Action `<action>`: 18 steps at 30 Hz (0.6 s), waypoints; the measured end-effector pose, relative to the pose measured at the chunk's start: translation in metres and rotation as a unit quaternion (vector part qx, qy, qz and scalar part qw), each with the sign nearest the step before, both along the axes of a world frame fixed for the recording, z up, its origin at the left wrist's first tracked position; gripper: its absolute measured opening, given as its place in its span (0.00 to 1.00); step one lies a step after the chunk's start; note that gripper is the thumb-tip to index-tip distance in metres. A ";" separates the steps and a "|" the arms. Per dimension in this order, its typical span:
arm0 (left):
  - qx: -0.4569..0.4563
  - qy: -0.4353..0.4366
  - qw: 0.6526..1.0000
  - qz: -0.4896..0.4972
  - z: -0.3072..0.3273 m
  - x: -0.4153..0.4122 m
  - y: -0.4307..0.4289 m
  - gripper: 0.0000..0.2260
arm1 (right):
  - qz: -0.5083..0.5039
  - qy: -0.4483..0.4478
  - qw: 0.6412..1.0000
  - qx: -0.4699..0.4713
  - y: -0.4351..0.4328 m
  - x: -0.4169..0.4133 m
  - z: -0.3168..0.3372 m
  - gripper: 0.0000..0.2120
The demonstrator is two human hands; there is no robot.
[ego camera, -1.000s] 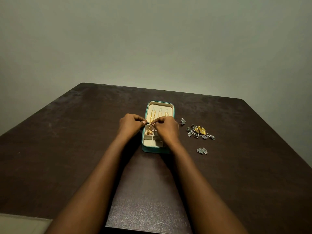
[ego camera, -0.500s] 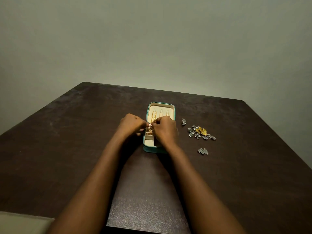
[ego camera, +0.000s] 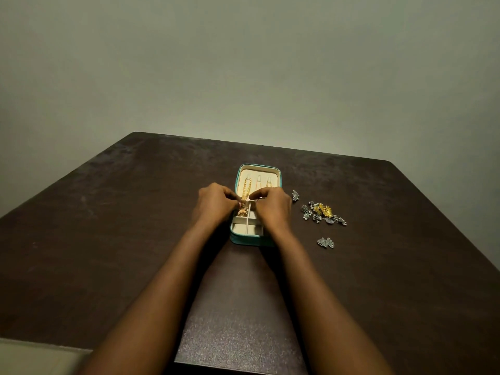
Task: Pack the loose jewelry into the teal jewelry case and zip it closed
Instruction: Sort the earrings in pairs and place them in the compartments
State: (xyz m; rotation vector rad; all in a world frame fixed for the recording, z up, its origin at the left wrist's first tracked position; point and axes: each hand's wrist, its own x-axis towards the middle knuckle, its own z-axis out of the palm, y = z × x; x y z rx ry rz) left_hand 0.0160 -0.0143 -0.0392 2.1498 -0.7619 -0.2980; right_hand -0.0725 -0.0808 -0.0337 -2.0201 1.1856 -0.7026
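The teal jewelry case (ego camera: 246, 239) lies open mid-table, cream lining showing, with small compartments at its near end. A gold necklace (ego camera: 246, 187) runs down the left hook of the far half, its pendant lying in a compartment. My left hand (ego camera: 215, 203) and my right hand (ego camera: 273, 205) meet over the middle of the case, fingertips pinching the gold chain. Right of the case lie loose pieces: a small silver earring (ego camera: 295, 195), a pile of silver and gold jewelry (ego camera: 322, 211), and a silver pair (ego camera: 326, 242) nearer me.
The dark wooden table (ego camera: 108, 239) ends at a plain grey wall behind. Its right edge runs close past the loose jewelry. A pale surface (ego camera: 32, 358) shows below the table's near left corner.
Both hands stayed over the case, fingers working on the gold chain. They closed together half a second ago and have parted slightly; the pendant shows again in its compartment.
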 end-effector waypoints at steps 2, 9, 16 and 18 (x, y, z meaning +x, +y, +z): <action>0.003 -0.002 1.000 -0.005 0.001 0.001 0.001 0.08 | 0.007 -0.014 1.000 0.005 -0.003 -0.002 0.000 0.15; 0.029 0.054 0.995 -0.079 0.006 0.005 0.004 0.11 | 0.016 -0.046 0.998 0.036 -0.012 -0.008 0.001 0.13; 0.038 0.035 0.996 -0.070 0.005 0.002 0.001 0.12 | 0.015 -0.058 0.997 0.039 -0.012 -0.007 -0.005 0.10; 0.041 0.030 0.996 -0.075 0.005 0.001 0.002 0.13 | 0.016 -0.057 0.998 0.037 -0.012 -0.007 -0.006 0.10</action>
